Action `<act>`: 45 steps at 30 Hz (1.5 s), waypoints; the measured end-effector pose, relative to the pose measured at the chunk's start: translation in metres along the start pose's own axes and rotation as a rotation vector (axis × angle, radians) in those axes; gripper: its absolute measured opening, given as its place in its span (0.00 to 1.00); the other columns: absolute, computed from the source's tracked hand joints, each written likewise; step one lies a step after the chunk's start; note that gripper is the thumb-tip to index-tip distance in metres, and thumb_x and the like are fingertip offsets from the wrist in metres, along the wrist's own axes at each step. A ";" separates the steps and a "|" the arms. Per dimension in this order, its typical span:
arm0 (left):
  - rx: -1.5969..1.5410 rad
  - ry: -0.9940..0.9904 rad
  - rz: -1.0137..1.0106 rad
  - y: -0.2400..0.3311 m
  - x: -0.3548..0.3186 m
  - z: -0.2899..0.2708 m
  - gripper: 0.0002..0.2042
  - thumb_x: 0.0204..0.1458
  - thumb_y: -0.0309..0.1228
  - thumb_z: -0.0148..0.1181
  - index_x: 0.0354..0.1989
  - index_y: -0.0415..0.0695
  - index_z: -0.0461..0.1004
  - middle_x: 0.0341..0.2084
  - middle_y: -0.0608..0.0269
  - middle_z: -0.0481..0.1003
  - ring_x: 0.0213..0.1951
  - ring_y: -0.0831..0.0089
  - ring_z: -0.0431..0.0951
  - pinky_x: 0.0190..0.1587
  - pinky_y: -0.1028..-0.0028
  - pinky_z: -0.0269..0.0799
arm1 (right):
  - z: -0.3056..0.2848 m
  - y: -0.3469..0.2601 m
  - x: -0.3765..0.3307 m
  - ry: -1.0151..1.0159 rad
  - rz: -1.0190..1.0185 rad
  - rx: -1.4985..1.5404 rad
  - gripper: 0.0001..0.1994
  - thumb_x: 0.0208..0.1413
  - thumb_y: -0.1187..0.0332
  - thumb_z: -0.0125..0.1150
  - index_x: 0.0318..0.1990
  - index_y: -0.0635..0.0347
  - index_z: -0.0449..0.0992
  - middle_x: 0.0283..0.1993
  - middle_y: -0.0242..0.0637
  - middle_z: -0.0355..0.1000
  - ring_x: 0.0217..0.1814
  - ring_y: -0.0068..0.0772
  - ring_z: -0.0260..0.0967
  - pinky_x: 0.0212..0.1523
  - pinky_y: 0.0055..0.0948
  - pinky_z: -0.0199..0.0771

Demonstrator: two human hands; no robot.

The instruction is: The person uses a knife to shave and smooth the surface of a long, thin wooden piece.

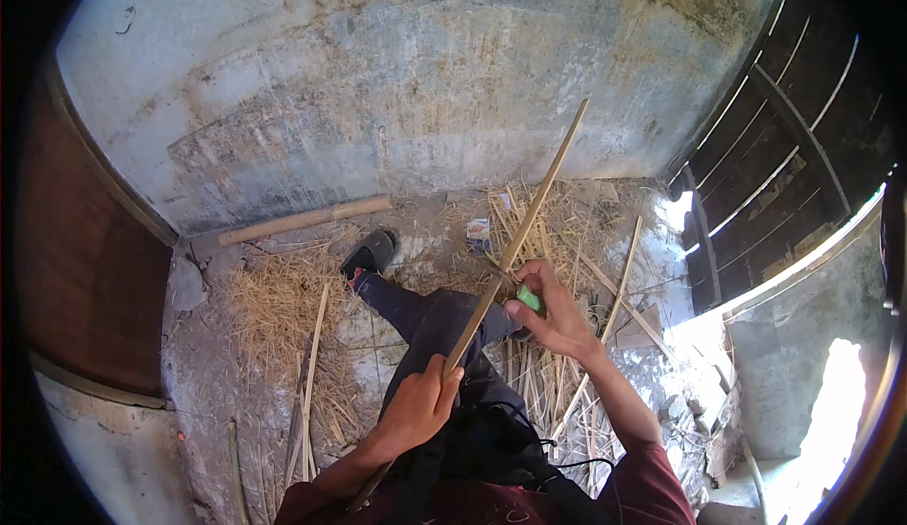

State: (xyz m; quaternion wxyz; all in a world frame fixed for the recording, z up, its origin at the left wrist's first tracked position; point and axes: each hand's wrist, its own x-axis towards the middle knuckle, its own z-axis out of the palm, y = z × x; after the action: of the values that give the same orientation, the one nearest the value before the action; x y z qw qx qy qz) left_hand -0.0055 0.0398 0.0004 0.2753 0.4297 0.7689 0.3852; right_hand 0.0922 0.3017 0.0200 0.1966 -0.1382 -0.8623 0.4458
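Note:
A long split bamboo strip slants across my raised thigh, from my lap up toward the wall. My left hand is closed round its lower part. Near the strip's middle, my right hand is closed on a green-handled tool. A narrow, dark, blade-like part of that tool seems to lie against the strip; its exact shape is too small to tell. The lower end of the strip runs back beside my left forearm.
A heap of pale shavings lies on the floor at the left. A bamboo pole rests near the stained wall. More strips and scraps cover the right side. A small box lies beyond my leg; dark slatted boards stand at the right.

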 end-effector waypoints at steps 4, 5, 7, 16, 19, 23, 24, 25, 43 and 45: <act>-0.086 0.002 0.021 0.002 -0.003 0.000 0.15 0.74 0.38 0.49 0.41 0.37 0.65 0.18 0.43 0.73 0.24 0.38 0.78 0.25 0.47 0.67 | -0.005 0.001 0.000 0.002 -0.104 -0.289 0.21 0.67 0.51 0.63 0.49 0.62 0.70 0.33 0.53 0.75 0.37 0.63 0.77 0.38 0.49 0.75; -0.121 -0.009 0.006 0.004 -0.004 -0.001 0.15 0.74 0.39 0.48 0.41 0.37 0.65 0.18 0.43 0.72 0.25 0.38 0.78 0.25 0.48 0.67 | -0.003 0.004 -0.001 -0.003 -0.104 -0.349 0.21 0.68 0.49 0.61 0.47 0.61 0.71 0.32 0.51 0.75 0.37 0.61 0.78 0.38 0.49 0.75; -0.143 -0.021 0.003 0.005 -0.005 -0.003 0.15 0.74 0.39 0.48 0.41 0.37 0.65 0.18 0.45 0.72 0.24 0.39 0.78 0.25 0.50 0.67 | 0.000 0.015 -0.005 -0.008 -0.103 -0.409 0.22 0.69 0.47 0.59 0.46 0.61 0.72 0.32 0.50 0.75 0.36 0.60 0.78 0.38 0.49 0.75; -0.329 -0.061 0.024 0.002 -0.009 0.001 0.16 0.76 0.41 0.44 0.40 0.40 0.66 0.20 0.58 0.68 0.22 0.63 0.70 0.28 0.62 0.64 | -0.002 0.022 -0.004 0.234 -0.246 -0.575 0.23 0.67 0.44 0.61 0.37 0.57 0.71 0.25 0.40 0.71 0.24 0.50 0.74 0.24 0.45 0.71; -0.379 -0.079 0.026 -0.004 -0.009 0.003 0.17 0.76 0.41 0.44 0.40 0.40 0.66 0.20 0.61 0.67 0.22 0.69 0.68 0.29 0.64 0.64 | 0.006 0.007 -0.006 0.152 -0.360 -0.577 0.24 0.67 0.43 0.59 0.37 0.57 0.71 0.24 0.40 0.70 0.23 0.50 0.74 0.24 0.45 0.71; -0.458 -0.130 0.011 -0.014 -0.009 0.004 0.16 0.76 0.39 0.44 0.40 0.39 0.66 0.20 0.58 0.68 0.23 0.65 0.72 0.30 0.64 0.66 | -0.008 0.004 0.004 0.200 -0.365 -0.625 0.27 0.68 0.39 0.55 0.35 0.57 0.70 0.24 0.41 0.71 0.22 0.52 0.72 0.23 0.45 0.69; -0.458 -0.131 0.012 -0.011 -0.010 0.003 0.16 0.76 0.39 0.44 0.40 0.39 0.66 0.20 0.58 0.68 0.23 0.65 0.72 0.30 0.64 0.66 | -0.014 0.003 0.007 0.251 -0.304 -0.659 0.26 0.67 0.40 0.56 0.35 0.58 0.70 0.25 0.41 0.72 0.23 0.53 0.73 0.22 0.45 0.69; -0.469 -0.133 0.009 -0.008 -0.009 0.002 0.18 0.77 0.43 0.41 0.40 0.41 0.65 0.21 0.63 0.65 0.23 0.71 0.65 0.30 0.67 0.61 | -0.014 0.000 0.006 0.205 -0.275 -0.706 0.23 0.67 0.44 0.61 0.42 0.57 0.70 0.25 0.41 0.72 0.23 0.53 0.74 0.23 0.45 0.71; -1.267 -0.536 -0.312 -0.018 -0.001 -0.014 0.22 0.74 0.57 0.41 0.37 0.51 0.59 0.18 0.76 0.53 0.12 0.88 0.50 0.14 0.82 0.49 | -0.020 -0.027 -0.022 0.059 -0.527 -0.650 0.13 0.61 0.71 0.69 0.51 0.57 0.76 0.38 0.37 0.74 0.29 0.44 0.77 0.30 0.40 0.78; -1.276 -0.532 -0.312 -0.017 -0.001 -0.012 0.21 0.74 0.55 0.42 0.37 0.51 0.59 0.19 0.76 0.54 0.12 0.88 0.51 0.14 0.82 0.49 | -0.019 -0.026 -0.015 0.151 -0.512 -0.605 0.13 0.61 0.71 0.68 0.51 0.57 0.77 0.36 0.36 0.75 0.29 0.45 0.77 0.31 0.41 0.78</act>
State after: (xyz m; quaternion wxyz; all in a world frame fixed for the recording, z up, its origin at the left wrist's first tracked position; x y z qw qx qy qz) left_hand -0.0218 0.0291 -0.0067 0.7039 0.1490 0.3525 0.5984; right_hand 0.1129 0.2944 0.0478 0.3145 -0.0031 -0.9443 0.0970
